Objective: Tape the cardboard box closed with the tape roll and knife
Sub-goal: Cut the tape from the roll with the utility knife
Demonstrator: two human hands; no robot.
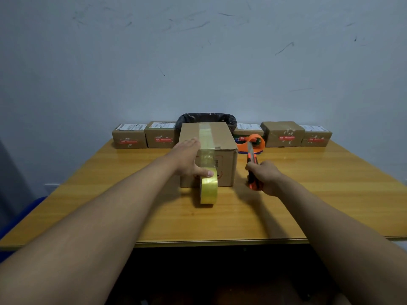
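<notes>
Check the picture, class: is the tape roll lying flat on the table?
No: the tape roll stands on edge against the cardboard box, steadied by the left hand.

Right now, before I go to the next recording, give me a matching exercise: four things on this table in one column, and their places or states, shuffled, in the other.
Things:
1. tape roll
2. knife
3. cardboard box
4. bin

Places or states:
A. behind the box, lined with a black bag
B. gripped in the right hand, blade pointing away
C. on edge on the table in front of the box, the left hand's thumb on it
D. a tape strip along its top and down its front

Pairs: 1-C, 2-B, 3-D, 4-A
</notes>
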